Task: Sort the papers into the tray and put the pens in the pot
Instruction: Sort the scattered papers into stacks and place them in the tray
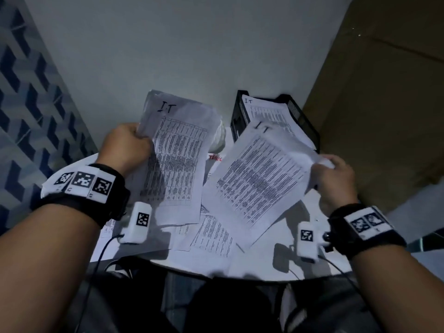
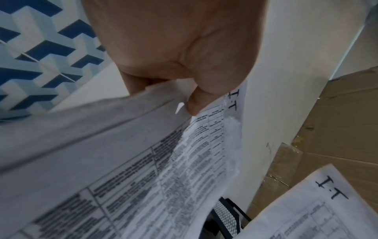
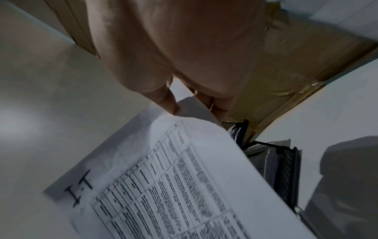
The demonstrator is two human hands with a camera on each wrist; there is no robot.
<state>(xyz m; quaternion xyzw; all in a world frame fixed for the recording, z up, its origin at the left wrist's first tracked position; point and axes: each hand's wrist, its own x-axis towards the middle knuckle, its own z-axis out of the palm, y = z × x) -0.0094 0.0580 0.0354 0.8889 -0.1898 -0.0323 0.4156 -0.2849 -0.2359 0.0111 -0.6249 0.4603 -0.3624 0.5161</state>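
My left hand (image 1: 127,145) grips the left edge of a bunch of printed sheets (image 1: 177,159) marked "I.T", held up over the table; in the left wrist view the fingers (image 2: 194,103) pinch that bunch (image 2: 143,169). My right hand (image 1: 334,174) pinches the right edge of a single printed sheet (image 1: 259,179), also marked "I.T" (image 3: 163,186), lifted just in front of the black mesh tray (image 1: 302,121). The tray holds an "I.T" sheet (image 1: 266,111). No pens or pot show clearly.
More printed sheets (image 1: 213,236) lie loose on the white round table (image 1: 300,272). A pale rounded object (image 1: 219,140) sits behind the left-hand bunch. A cardboard box (image 1: 384,92) stands right of the tray. A blue patterned floor (image 1: 28,104) lies to the left.
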